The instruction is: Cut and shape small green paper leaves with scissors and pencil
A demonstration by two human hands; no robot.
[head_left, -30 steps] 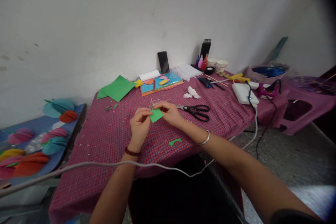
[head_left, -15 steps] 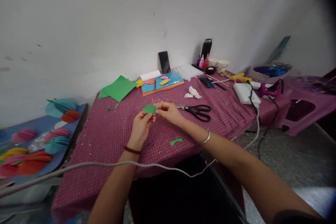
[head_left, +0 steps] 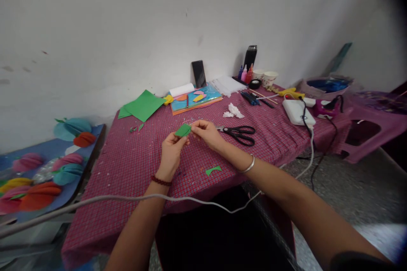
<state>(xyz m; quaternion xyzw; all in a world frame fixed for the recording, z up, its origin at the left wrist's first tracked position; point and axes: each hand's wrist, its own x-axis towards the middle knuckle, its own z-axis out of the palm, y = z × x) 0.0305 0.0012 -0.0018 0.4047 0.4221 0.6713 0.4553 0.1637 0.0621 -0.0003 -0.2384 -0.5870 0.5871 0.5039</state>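
Observation:
Both hands meet over the middle of a table covered in red checked cloth. My left hand and my right hand pinch a small folded piece of green paper between their fingertips, a little above the cloth. Black scissors lie just right of my right hand. A green paper scrap lies on the cloth beneath my right forearm.
Green sheets and a stack of coloured paper lie at the back by the wall, with a phone, bottles, cups, pens and a glue gun. A white cable crosses the front edge. Paper flowers sit left; a purple stool stands right.
The green piece went from a flat, wider shape near my right hand to a smaller folded shape held up between both hands. The hands shifted slightly up and left.

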